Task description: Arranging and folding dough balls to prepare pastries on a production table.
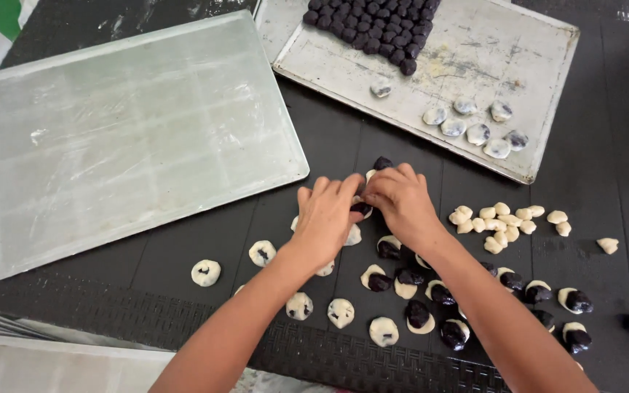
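My left hand [327,216] and my right hand [400,200] meet over the dark mat, fingers pinched together around one piece of pale dough with a dark filling ball [362,208]. Another dark ball [383,163] lies just beyond my fingers. Below my hands sit several dough rounds topped with dark filling [419,316] and several closed dough balls [341,312]. A cluster of small plain dough pieces [505,220] lies to the right of my right hand.
A large bare metal tray [111,138] fills the left. A second tray [533,73] at the back right carries rows of dark filling balls [373,25] and several wrapped dough balls [475,127]. The table edge runs along the bottom.
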